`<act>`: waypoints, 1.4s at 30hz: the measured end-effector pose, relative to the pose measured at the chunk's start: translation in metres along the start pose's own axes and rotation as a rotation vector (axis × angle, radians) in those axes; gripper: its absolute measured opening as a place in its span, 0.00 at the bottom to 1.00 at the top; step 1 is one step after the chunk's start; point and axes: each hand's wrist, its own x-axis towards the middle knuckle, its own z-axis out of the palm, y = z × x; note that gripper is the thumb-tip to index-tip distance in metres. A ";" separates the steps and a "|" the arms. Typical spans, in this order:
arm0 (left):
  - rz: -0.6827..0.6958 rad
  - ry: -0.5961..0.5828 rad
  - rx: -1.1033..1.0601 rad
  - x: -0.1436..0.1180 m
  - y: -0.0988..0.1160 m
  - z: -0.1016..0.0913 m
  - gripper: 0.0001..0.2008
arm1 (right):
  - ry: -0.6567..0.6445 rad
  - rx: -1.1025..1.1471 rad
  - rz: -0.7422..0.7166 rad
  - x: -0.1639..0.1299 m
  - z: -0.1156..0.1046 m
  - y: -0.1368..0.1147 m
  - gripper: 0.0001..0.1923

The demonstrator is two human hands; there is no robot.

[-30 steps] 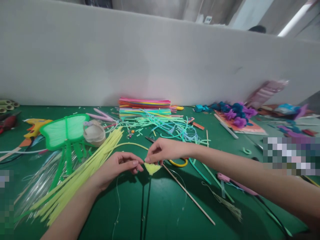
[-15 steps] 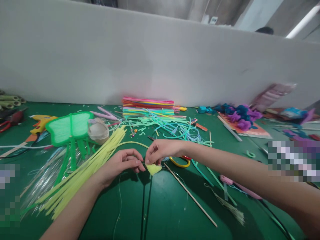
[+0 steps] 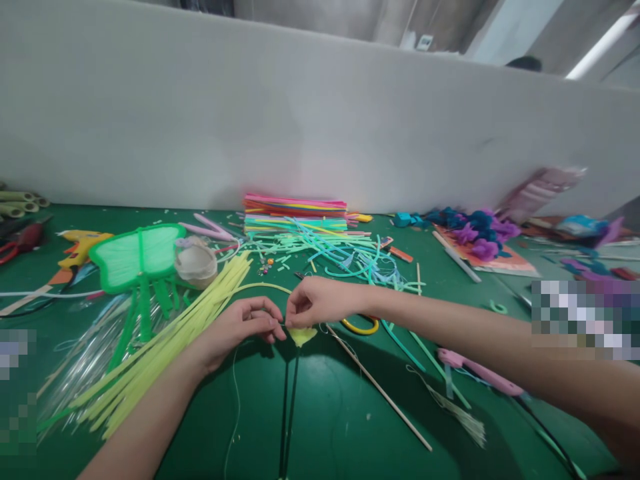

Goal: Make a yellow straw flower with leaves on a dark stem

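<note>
Head view. The left hand and the right hand meet fingertip to fingertip above the green surface, both pinched closed on the upper edge of a small yellow fuzzy piece. The piece hangs just below and between the two sets of fingertips, slightly nearer the right hand, at the top of two dark thin stems that run toward the viewer. A thin wooden stick lies diagonally just right of the piece. A bundle of pale yellow pipe cleaners lies beside the left forearm, with a green butterfly-shaped piece beyond it. A stack of coloured pipe cleaners rests against the back partition, well apart from both hands.
</note>
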 end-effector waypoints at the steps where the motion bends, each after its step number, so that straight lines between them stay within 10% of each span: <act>1: 0.000 0.008 0.000 0.000 0.000 0.000 0.06 | -0.018 0.071 0.014 0.001 -0.001 0.002 0.10; 8: 0.000 0.016 -0.007 -0.001 0.002 0.000 0.08 | -0.079 0.187 0.016 0.007 -0.003 0.007 0.14; 16: 0.005 0.051 -0.005 0.001 -0.002 -0.003 0.08 | 0.162 -0.471 -0.112 0.004 0.018 -0.002 0.08; 24: 0.021 0.181 -0.068 0.001 0.002 -0.006 0.08 | 0.140 0.661 0.191 -0.005 0.016 0.029 0.30; 42: 0.028 0.216 0.237 0.006 -0.001 -0.005 0.13 | 0.194 0.423 0.032 -0.016 0.025 0.034 0.13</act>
